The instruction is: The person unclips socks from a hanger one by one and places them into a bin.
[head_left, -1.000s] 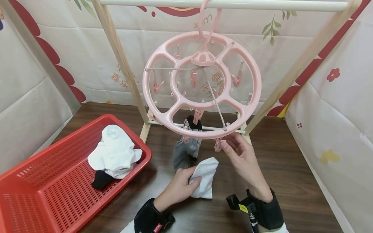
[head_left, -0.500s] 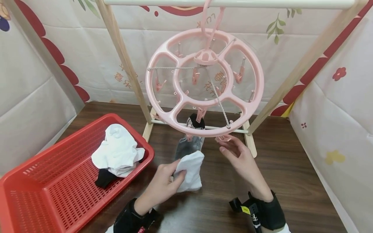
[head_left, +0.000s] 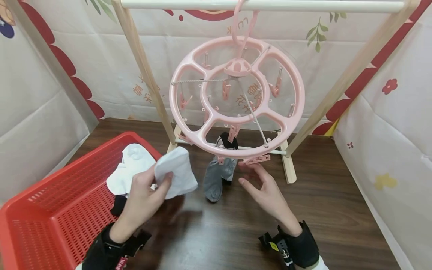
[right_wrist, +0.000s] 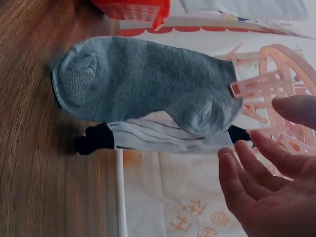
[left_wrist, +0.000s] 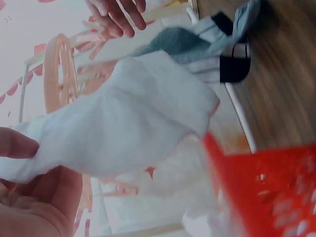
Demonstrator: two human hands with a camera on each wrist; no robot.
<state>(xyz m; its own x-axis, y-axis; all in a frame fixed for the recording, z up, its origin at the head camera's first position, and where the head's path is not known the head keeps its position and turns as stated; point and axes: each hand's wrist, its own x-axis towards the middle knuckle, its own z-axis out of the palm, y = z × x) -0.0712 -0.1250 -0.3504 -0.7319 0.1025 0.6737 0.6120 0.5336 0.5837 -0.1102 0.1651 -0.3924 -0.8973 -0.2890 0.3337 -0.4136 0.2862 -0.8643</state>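
Note:
My left hand pinches a white sock between thumb and fingers, in front of the red basket's right end. The sock fills the middle of the left wrist view. My right hand is under the front right rim of the pink round hanger, its fingers spread and relaxed. Right by its fingertips, a pink clothespin lies tilted sideways below the rim. A grey sock hangs from another clothespin to the left of that hand. Behind it hangs a white sock with dark stripes and black ends.
The red basket stands at left with a pile of white socks and a black piece in it. A wooden rack with a white top bar carries the hanger. More clothespins dangle around the ring. Printed cloth walls surround the table.
My left hand has moved left with the white sock, away from the hanger toward the basket. My right hand has released the front right clothespin, which now lies tilted, and dropped slightly.

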